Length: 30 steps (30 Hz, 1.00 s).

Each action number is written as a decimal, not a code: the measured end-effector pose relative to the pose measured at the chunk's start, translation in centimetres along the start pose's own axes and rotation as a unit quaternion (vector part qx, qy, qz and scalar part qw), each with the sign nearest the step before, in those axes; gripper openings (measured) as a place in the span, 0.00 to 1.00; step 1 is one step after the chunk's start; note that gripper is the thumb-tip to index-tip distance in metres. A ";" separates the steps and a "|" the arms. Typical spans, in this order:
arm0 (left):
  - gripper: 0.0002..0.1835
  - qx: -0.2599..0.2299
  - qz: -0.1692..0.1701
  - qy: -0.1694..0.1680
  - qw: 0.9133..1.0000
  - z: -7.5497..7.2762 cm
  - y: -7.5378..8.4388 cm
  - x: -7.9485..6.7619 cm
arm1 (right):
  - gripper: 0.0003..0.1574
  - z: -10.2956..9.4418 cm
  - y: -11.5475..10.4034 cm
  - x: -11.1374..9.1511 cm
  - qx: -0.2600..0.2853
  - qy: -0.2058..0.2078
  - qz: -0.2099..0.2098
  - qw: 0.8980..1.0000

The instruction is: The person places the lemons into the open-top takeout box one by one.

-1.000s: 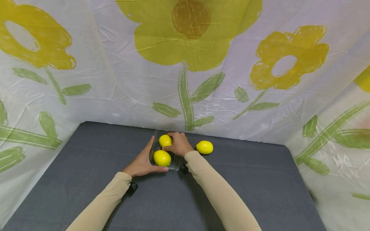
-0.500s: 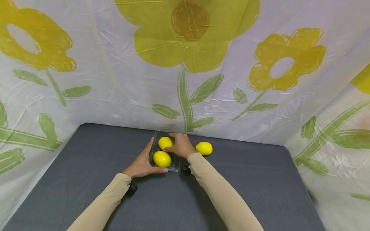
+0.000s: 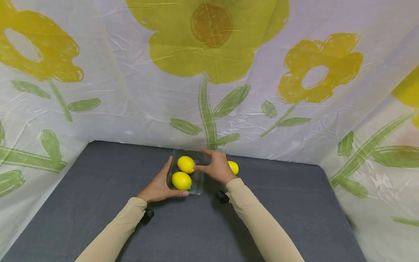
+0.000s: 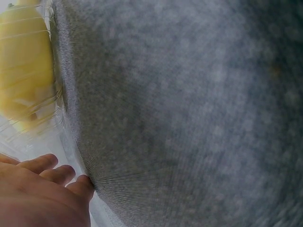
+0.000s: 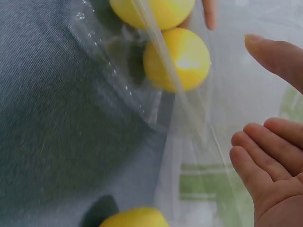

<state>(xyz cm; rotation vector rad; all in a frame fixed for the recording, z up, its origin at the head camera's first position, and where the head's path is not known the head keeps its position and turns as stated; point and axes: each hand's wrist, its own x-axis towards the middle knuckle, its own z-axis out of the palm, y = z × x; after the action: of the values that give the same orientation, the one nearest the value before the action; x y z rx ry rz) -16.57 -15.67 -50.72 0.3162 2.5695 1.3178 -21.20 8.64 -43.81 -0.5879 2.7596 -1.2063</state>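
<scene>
Two yellow lemons, the rear lemon (image 3: 186, 164) and the near lemon (image 3: 181, 181), lie in a clear plastic container (image 3: 198, 187) on the dark table. My left hand (image 3: 159, 186) rests against the container's near left corner, fingers straight along its left side and thumb along the near edge. The left wrist view shows a lemon (image 4: 26, 66) through the clear wall, beside the fingertips. My right hand (image 3: 217, 166) is over the container's right side, thumb and fingers spread with nothing between them. A third lemon (image 3: 233, 167) sits on the table outside the container, partly hidden behind the right hand.
The dark grey cloth-covered table (image 3: 278, 211) reaches back to a white curtain (image 3: 137, 102) printed with yellow flowers. More of that curtain hangs at both sides. A small black device (image 3: 222, 197) shows under the right wrist, and another (image 3: 148, 215) under the left.
My right hand has let go of the rear lemon and moved right, its fingers spreading. It now partly covers the lemon outside. The left hand has stayed at the container.
</scene>
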 end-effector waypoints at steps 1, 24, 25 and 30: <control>0.78 0.000 0.000 0.000 1.000 0.0 0.0 0.0 | 0.45 -0.2 0.2 -0.2 0.004 0.006 -0.002 1.000; 0.78 0.000 0.016 0.005 1.000 0.0 -0.2 -0.1 | 0.50 -4.5 8.1 -4.6 0.011 0.093 0.065 0.994; 0.78 0.000 0.015 0.005 1.000 0.0 -0.2 -0.1 | 0.51 -4.5 8.5 -4.7 0.011 0.092 0.066 0.994; 0.79 0.002 0.011 0.006 1.000 0.0 -0.2 0.0 | 0.50 -4.2 10.3 -4.9 0.023 0.090 0.080 0.992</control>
<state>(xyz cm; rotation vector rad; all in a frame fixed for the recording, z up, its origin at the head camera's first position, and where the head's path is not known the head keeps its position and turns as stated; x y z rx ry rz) -16.56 -15.78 -50.83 0.3396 2.5855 1.3260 -20.80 19.70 -48.74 -0.2577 2.8491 -1.3419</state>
